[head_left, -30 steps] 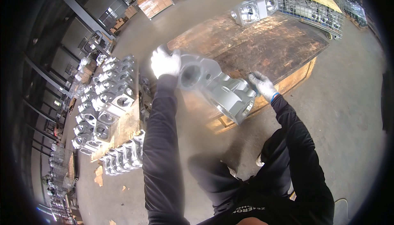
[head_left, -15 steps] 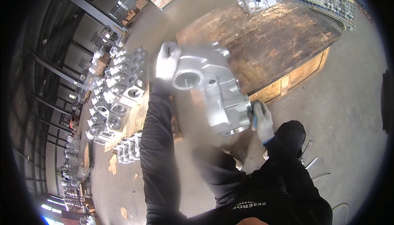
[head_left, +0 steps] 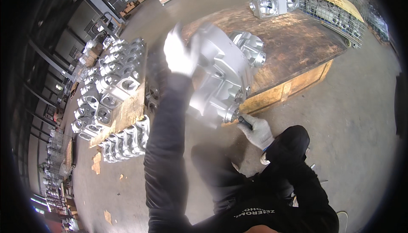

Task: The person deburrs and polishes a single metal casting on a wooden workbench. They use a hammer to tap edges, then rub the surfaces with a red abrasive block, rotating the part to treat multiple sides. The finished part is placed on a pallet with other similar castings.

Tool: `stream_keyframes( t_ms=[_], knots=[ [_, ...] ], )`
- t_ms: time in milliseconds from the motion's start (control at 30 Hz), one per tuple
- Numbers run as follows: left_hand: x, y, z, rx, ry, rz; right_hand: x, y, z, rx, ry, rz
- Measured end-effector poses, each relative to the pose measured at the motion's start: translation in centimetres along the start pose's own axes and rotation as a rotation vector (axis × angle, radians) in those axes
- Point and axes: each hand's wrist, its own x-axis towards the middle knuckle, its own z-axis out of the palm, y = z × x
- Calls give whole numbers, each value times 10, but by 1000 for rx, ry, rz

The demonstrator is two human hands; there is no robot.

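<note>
A large silver metal casting [head_left: 227,69] with curved walls and round ports stands tilted at the near left edge of the wooden crate top [head_left: 293,50], blurred by motion. My left hand [head_left: 180,56], in a white glove, is at its upper left; thumb and fingers are spread apart, and whether they touch the metal is blurred. In my gloved right hand [head_left: 257,133] is a tool with a dark handle [head_left: 245,122], its end at the casting's lower round port [head_left: 231,113]. The tool's working tip is hidden. Behind the casting shows a ribbed silver part [head_left: 250,48]; whether it is separate, I cannot tell.
More silver castings [head_left: 274,3] stand on the crate's far end. A wire cage [head_left: 331,14] of metal parts is beyond it. To the left, rows of castings [head_left: 108,80] sit on a wooden pallet [head_left: 123,122]. Cardboard scraps [head_left: 96,163] lie on the concrete floor.
The casting has turned and its lower end has swung left. My left hand has moved up and its fingers have spread. My right hand has followed the port leftward with the tool.
</note>
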Motion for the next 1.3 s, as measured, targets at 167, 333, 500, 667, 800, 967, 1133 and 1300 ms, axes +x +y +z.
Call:
stream_keyframes(
  t_ms=[167, 333, 500, 667, 800, 967, 1133, 1300],
  knots=[
    [-110, 16, -41, -44, -464, -580, 23, 3, -40, -491, -198, -228],
    [-139, 25, -47, 57, -751, -798, 58, 16, -46, -718, -183, -411],
    [-132, 31, -49, 25, -804, -833, 65, 29, -43, -646, -134, -425],
    [-134, 35, -48, 59, -686, -781, 30, 28, -1, -507, -156, -18],
    [-132, 38, -47, 127, -698, -766, -4, 0, 24, -367, -122, 114],
    [-130, 44, -48, 136, -657, -744, 14, -43, 4, -385, -248, 63],
    [-130, 39, -49, 105, -708, -738, 74, -61, -38, -554, -545, 111],
    [-134, 31, -49, 5, -731, -753, 105, -22, -64, -421, -572, 115]
  ],
)
